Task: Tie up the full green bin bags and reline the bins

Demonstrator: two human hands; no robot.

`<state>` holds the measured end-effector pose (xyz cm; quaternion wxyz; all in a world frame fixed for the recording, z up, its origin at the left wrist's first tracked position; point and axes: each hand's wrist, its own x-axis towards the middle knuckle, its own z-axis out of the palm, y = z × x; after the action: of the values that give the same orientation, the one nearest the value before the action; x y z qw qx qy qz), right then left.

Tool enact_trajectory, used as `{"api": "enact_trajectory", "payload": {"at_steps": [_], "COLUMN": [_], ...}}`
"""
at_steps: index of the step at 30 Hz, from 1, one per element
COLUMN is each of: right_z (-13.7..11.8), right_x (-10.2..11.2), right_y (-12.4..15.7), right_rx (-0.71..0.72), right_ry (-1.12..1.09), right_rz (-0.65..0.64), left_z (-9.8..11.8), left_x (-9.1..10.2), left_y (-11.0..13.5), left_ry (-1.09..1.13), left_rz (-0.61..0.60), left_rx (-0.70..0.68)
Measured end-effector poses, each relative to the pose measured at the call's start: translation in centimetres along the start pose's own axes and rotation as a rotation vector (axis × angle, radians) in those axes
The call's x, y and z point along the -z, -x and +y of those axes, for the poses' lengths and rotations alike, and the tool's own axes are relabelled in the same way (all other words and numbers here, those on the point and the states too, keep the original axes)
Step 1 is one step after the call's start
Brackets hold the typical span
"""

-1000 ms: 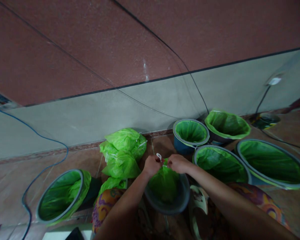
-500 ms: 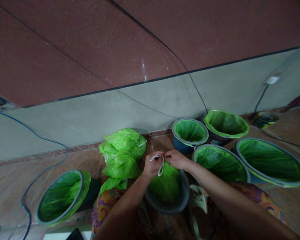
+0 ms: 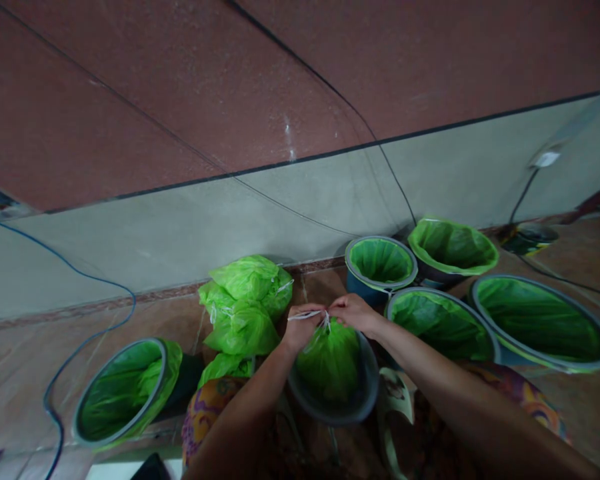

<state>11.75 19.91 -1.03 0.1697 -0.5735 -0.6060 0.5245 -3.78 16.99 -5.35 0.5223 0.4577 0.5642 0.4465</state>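
Note:
A filled green bag (image 3: pixel 330 360) stands in a grey bin (image 3: pixel 365 400) right below me. Both my hands meet above the bag's gathered top. My left hand (image 3: pixel 300 327) is closed on the white drawstring (image 3: pixel 307 315), which runs out taut to the left of its fingers. My right hand (image 3: pixel 353 312) pinches the same string at the bag's neck. The two hands almost touch.
A heap of tied green bags (image 3: pixel 245 303) lies to the left by the wall. Lined bins stand around: one at the front left (image 3: pixel 123 393), several at the right (image 3: pixel 443 323). A blue cable (image 3: pixel 80 280) trails along the floor at the left.
The hanging loop of white string has been drawn out straight to the left. Both hands rose slightly and stayed together over the bag's top.

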Motion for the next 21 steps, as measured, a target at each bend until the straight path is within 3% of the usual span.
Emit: {"api": "enact_trajectory", "payload": {"at_steps": [4,8,11,15,18,21], "right_z": [0.0,0.8,1.6,2.9,4.5,5.8], "right_x": [0.1,-0.1,-0.2,-1.1,-2.8,-4.3], "right_y": [-0.1,-0.1,-0.1,-0.1,-0.3,-0.6], "right_rx": [0.146,0.009,-0.037,0.103,0.165,0.132], "right_ry": [0.537,0.822,0.841,0.774,0.706,0.662], "right_rz": [0.052,0.036,-0.034,-0.068,-0.098,-0.147], "left_z": [-1.0,-2.6,-4.0,-5.1,-4.8,-3.9], "left_x": [0.1,0.9,1.4,1.7,1.6,1.3], "left_y": [-0.2,-0.5,-0.8,-0.8,-0.5,0.1], "left_ry": [-0.147,-0.456,-0.616,-0.630,-0.616,-0.577], "left_rz": [-0.009,-0.027,-0.077,-0.129,-0.204,-0.290], "left_rx": [0.007,0.084,0.176,0.209,0.184,0.122]}}
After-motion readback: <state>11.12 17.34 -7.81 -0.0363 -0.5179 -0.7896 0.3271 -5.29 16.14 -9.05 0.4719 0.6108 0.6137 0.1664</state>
